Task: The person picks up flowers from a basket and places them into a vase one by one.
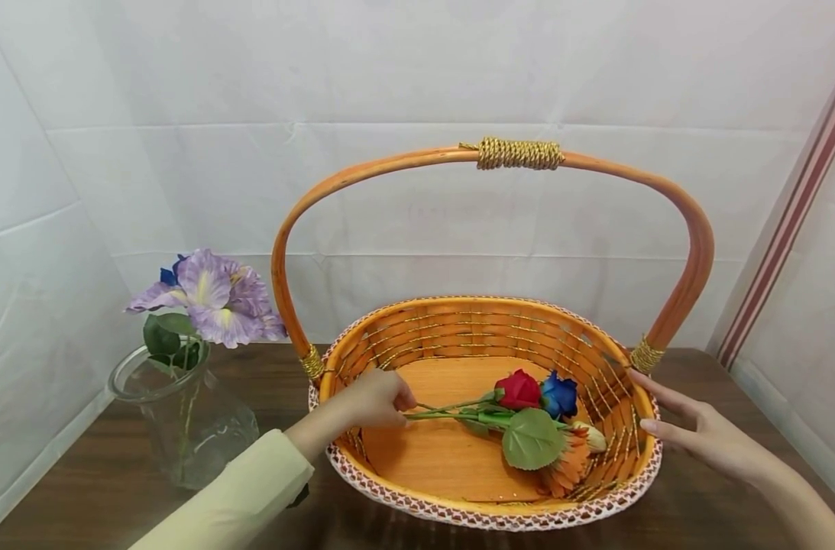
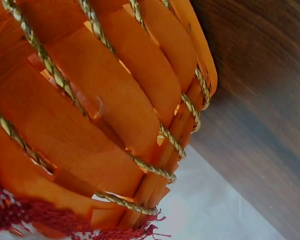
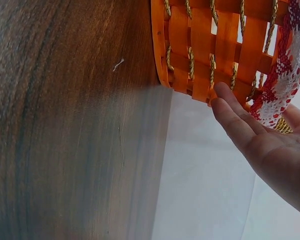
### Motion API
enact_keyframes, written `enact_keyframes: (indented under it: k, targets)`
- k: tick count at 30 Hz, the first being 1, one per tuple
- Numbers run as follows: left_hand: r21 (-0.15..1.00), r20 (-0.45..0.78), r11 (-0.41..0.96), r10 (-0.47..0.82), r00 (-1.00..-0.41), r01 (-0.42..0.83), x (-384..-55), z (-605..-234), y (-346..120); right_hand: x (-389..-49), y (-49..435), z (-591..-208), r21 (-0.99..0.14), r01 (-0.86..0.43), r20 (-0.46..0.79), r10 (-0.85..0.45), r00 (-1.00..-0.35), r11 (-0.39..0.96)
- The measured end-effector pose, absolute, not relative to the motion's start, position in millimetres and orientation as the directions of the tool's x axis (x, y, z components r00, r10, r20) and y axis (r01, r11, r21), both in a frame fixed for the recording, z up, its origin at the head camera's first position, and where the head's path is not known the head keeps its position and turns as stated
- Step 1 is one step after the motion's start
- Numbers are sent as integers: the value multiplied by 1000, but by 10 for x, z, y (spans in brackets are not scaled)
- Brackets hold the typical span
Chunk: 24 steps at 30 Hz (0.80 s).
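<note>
My left hand (image 1: pixel 379 399) reaches over the left rim of an orange woven basket (image 1: pixel 417 477). It pinches the thin green stem ends (image 1: pixel 434 412) of several artificial flowers lying across the basket. The bunch has a red rose (image 1: pixel 519 389), a blue rose (image 1: pixel 558 396), an orange flower (image 1: pixel 568 464), a pale bud (image 1: pixel 591 437) and a broad green leaf (image 1: pixel 532 440). At the right rim, my right hand (image 1: pixel 706 435) holds the basket, thumb over the edge. Its other fingers (image 3: pixel 235 115) lie along the outer weave in the right wrist view. The left wrist view shows only the basket's outside.
A clear glass vase (image 1: pixel 204 435) with a purple flower (image 1: pixel 218 298) and a partly hidden blue one stands left of the basket. The tall arched handle (image 1: pixel 695 252) rises over the basket. A dark wooden table (image 1: pixel 66 489) lies beneath, with white sheeting (image 1: pixel 417 76) behind.
</note>
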<state>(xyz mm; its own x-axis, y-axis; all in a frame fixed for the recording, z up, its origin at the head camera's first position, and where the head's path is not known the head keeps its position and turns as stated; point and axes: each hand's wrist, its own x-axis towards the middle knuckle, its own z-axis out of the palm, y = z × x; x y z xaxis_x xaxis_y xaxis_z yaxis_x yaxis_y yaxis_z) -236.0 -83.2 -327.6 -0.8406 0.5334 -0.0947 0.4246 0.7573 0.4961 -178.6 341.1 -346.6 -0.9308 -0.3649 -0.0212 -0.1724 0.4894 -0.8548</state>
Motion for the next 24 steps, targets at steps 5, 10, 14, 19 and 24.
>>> enact_keyframes:
  k: [5,10,14,19,24]
  targets:
    - [458,-117,769,549,-828,446,-2382,-3285,-813,-1785,3412,-3468,-856,-164,-30,-364,-931,490]
    - [431,-111,767,568,-815,476,-2386,-3283,-806,-1786,3414,-3478,-845,-164,-33,-355,-934,509]
    - [405,-54,736,611,-790,542,-2383,-3288,-813,-1786,3414,-3477,-833,-169,-30,-347,-937,527]
    - [352,17,703,655,-755,618,-2384,-3298,-829,-1784,3407,-3470,-830,-162,-37,-342,-939,534]
    - [298,79,678,684,-725,672,-2366,-3290,-837,-1785,3410,-3470,-842,-152,-44,-347,-937,518]
